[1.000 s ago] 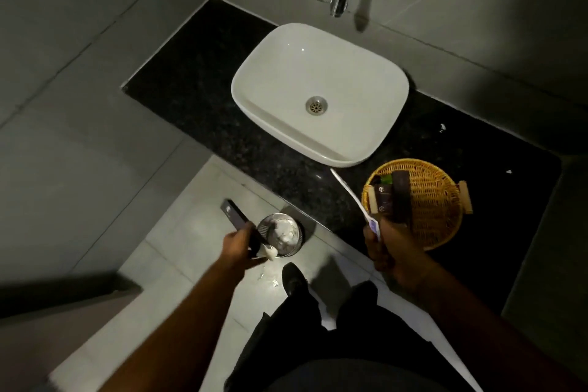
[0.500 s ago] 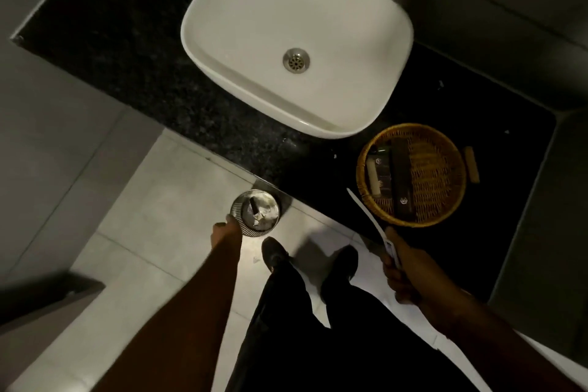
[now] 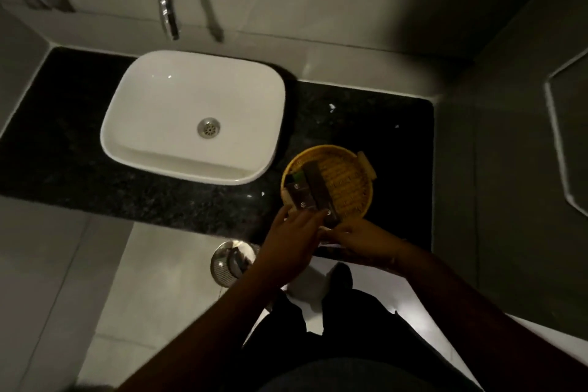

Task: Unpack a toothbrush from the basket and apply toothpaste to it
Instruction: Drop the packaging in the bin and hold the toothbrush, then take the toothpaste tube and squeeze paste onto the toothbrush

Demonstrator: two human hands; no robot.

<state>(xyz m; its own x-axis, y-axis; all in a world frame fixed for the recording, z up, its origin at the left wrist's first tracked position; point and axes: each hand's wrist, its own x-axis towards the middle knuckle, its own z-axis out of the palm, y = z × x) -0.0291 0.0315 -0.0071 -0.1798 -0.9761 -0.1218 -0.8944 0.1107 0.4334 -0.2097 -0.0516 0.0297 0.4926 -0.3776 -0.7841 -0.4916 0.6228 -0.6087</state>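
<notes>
A round yellow woven basket point(image 3: 350, 181) stands on the black counter, right of the sink. Two long dark boxes point(image 3: 319, 189) and a smaller one lie in its left half. My left hand point(image 3: 291, 234) reaches to the basket's near rim, fingers spread, fingertips on the near end of the dark boxes. My right hand point(image 3: 362, 239) is beside it at the counter edge, fingers curled. Only a pale sliver of the toothbrush point(image 3: 324, 228) shows between the two hands; its head is hidden. I cannot pick out a toothpaste tube.
A white basin point(image 3: 152, 99) sits on the black granite counter point(image 3: 63, 162), with a chrome tap point(image 3: 168, 16) above it. A round metal bin point(image 3: 227, 259) stands on the floor below the counter edge, by my left forearm. My legs and shoes are below.
My left hand has left the floor bin and come up to the basket's near rim. My right hand with the toothbrush has moved in beside it. The view has tilted up toward the wall.
</notes>
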